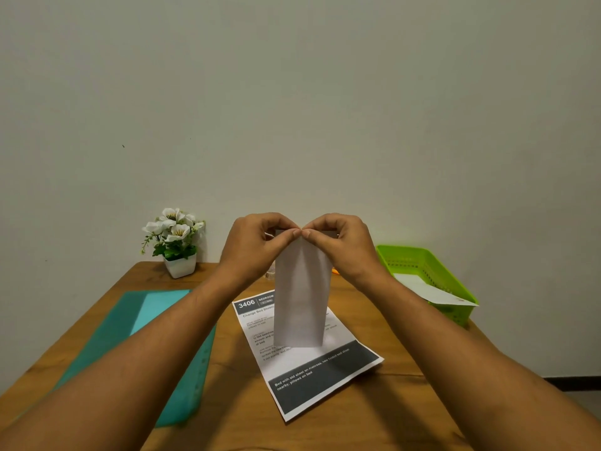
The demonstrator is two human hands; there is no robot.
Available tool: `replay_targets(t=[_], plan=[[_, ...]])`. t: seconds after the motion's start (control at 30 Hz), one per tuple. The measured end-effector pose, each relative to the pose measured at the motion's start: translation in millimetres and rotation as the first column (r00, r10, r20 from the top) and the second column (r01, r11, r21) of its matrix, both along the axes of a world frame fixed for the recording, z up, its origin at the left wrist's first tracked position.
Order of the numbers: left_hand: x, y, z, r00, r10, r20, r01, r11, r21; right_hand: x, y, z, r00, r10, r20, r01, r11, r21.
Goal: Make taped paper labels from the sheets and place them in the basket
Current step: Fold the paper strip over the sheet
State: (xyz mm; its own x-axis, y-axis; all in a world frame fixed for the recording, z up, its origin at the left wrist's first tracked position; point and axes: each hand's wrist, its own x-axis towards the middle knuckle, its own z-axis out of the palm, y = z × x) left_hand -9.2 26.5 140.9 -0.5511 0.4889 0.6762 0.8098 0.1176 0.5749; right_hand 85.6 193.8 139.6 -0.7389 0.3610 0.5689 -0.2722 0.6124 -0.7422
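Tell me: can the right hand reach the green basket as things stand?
Probably yes: the green basket sits right of the right hand, nothing between them. That hand, with the left hand, pinches the top edge of the white paper strip, so it would carry or release it.

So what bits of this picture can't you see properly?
- Head view: the top edge of the paper strip, hidden by the left hand and right hand pinching it.
- Head view: the fine text on the printed sheet, too small to read and partly covered by the strip.
- Head view: an orange thing, mostly hidden behind the right wrist.
- Head view: the floor of the basket, partly covered by a white paper.
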Motion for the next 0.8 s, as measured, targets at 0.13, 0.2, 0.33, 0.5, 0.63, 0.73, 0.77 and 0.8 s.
replay_targets(t=[0.13, 0.2, 0.33, 0.5, 0.63, 0.73, 0.77, 0.8], plan=[[-1.7, -5.0, 3.8, 1.0, 0.007, 0.024, -0.007, 1.0, 0.015, 0.2, 8.3, 4.0, 1.0, -0.009, 0.017, 0.01, 0.999, -0.031], [-3.0, -7.9, 4.7, 0.999, 0.009, 0.035, -0.01, 1.0, 0.024, 2.7, 12.2, 5.8, 1.0, 0.003, 0.015, -0.002, 0.998, -0.059], [-4.6, -11.2, 4.5, 0.998, 0.011, 0.064, -0.014, 0.999, 0.043, 5.9, 18.0, 8.9, 1.0, 0.019, -0.002, -0.019, 0.993, -0.115], [-6.3, -13.1, 1.4, 0.995, 0.012, 0.098, -0.02, 0.997, 0.078, 6.7, 19.0, 9.8, 0.999, 0.014, -0.029, -0.019, 0.984, -0.176], [-7.2, -18.7, 0.0, 0.994, 0.017, 0.104, -0.026, 0.996, 0.091, 5.8, 17.2, 12.4, 0.999, 0.035, -0.042, -0.042, 0.98, -0.193], [-6.7, -19.4, -0.4, 0.99, -0.002, 0.142, -0.018, 0.99, 0.136, 3.9, 12.3, 11.9, 0.995, 0.072, -0.072, -0.086, 0.971, -0.223], [-7.4, -19.2, -1.2, 0.985, -0.014, 0.173, -0.016, 0.985, 0.171, 4.1, 10.0, 10.1, 0.993, 0.097, -0.068, -0.111, 0.963, -0.244], [-8.1, -19.3, -2.4, 0.974, -0.033, 0.222, -0.016, 0.976, 0.216, 3.5, 9.3, 5.5, 0.992, 0.119, -0.042, -0.126, 0.957, -0.263]])
